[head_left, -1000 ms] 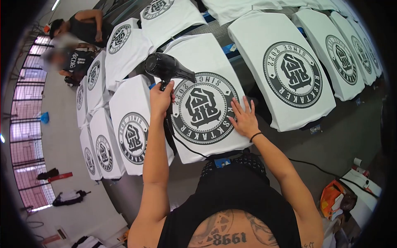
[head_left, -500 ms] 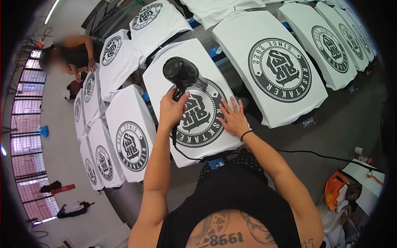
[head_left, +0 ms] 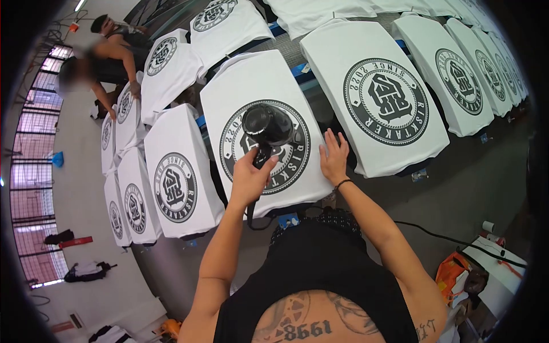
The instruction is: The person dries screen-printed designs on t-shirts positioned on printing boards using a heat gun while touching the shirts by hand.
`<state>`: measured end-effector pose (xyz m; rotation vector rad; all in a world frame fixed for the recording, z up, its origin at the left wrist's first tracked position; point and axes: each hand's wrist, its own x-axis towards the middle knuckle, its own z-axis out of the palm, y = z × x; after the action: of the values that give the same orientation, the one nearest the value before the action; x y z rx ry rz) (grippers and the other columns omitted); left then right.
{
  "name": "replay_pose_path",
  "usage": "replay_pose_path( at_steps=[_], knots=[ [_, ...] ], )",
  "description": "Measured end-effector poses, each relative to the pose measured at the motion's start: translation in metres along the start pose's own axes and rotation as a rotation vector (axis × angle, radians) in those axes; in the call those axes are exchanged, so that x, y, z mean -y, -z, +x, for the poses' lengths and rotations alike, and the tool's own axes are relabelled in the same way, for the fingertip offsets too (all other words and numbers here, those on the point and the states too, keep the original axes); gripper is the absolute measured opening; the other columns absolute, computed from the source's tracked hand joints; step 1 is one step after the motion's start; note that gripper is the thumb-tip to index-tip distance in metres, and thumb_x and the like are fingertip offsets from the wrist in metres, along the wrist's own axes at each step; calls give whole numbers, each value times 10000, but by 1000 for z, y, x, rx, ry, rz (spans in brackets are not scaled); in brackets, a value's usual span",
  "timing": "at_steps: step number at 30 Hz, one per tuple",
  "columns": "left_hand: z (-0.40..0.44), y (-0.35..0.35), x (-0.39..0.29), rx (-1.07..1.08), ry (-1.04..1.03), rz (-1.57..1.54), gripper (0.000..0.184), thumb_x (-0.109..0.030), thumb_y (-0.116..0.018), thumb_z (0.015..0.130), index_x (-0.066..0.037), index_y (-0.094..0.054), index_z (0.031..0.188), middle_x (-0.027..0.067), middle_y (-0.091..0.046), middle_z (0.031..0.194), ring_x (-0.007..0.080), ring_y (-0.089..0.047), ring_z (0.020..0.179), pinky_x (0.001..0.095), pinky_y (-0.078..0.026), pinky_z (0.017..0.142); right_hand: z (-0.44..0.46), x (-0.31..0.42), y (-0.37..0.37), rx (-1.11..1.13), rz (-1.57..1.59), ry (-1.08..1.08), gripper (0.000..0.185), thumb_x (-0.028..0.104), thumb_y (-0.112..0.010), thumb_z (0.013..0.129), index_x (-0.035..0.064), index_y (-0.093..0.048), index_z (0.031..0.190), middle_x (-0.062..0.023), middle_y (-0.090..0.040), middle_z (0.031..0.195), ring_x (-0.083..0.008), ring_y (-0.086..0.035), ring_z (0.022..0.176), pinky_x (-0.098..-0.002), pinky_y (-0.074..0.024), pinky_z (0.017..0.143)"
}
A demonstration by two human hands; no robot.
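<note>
My left hand [head_left: 250, 178] is wrapped round the handle of a black hair dryer [head_left: 266, 123]. The dryer is held over the round black print of a white shirt [head_left: 251, 74] stretched on a flat board, and it hides part of the emblem. Its nozzle points towards the right side of the print. My right hand [head_left: 334, 157] lies open at the right edge of the same shirt, fingers spread, with a dark band round the wrist.
More printed white shirts on boards stand to the right [head_left: 377, 51] and left [head_left: 177, 128]. A co-worker [head_left: 114, 60] leans over shirts at the upper left, with another person [head_left: 128, 34] behind. A black cord [head_left: 440, 235] runs right towards an orange bag [head_left: 449, 271].
My left hand and the dryer have moved right and down across the print. My right hand has slid from the print's edge to the shirt's right edge. The co-worker now reaches over the left shirts.
</note>
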<state>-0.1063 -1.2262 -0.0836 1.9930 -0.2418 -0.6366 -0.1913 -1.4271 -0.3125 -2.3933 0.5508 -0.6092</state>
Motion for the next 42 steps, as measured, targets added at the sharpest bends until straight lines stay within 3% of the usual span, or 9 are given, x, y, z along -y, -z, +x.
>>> replay_pose_path(
  at_steps=[9,14,20,23,26,33,42],
  knots=[
    [-66,22,22,-73,134,54,512,-241,-757,917,114,-599,1250,32,-633,685,71,-560,541,247,-455,492,2,17,18,206,-71,365,463,251,-565,986,55,-551,1406,-54,-476,1535,-381,-349,1415,-571,-198,1186],
    [-94,48,36,-171,179,-110,327,-197,-738,932,48,-636,1123,2,-574,636,79,-545,528,241,-431,490,10,33,-1,345,-227,417,672,447,-528,1001,69,-389,1538,-39,-270,1659,-400,-180,1517,-658,-90,1194],
    [-109,95,53,-285,214,-10,329,-197,-734,933,44,-644,1138,-5,-581,632,70,-545,523,239,-438,489,9,32,-9,381,-271,424,711,496,-519,994,70,-387,1548,-35,-257,1669,-421,-130,1532,-668,-53,1194],
    [-95,105,56,-388,199,-3,293,-196,-729,938,34,-649,1101,-4,-591,639,73,-542,518,243,-443,485,8,30,-9,383,-270,436,708,493,-522,991,63,-401,1539,-40,-272,1663,-426,-123,1532,-679,-51,1188],
    [-72,117,63,-342,157,-203,234,-193,-729,944,10,-647,1027,8,-611,701,82,-550,524,244,-452,480,8,33,-10,372,-308,405,718,489,-527,989,52,-392,1542,-44,-273,1663,-429,-134,1530,-683,-55,1184],
    [-5,116,51,-366,112,-229,241,-211,-726,947,9,-637,988,12,-603,676,84,-555,520,241,-445,467,5,41,-14,346,-337,353,733,492,-532,986,50,-379,1551,-45,-261,1670,-431,-126,1534,-685,-47,1185],
    [68,91,27,-212,-26,-184,273,-211,-738,931,43,-647,974,27,-620,650,90,-576,519,249,-469,478,-3,49,-13,361,-323,295,727,462,-536,989,41,-363,1555,-63,-247,1675,-441,-130,1533,-670,-40,1193]
  ],
)
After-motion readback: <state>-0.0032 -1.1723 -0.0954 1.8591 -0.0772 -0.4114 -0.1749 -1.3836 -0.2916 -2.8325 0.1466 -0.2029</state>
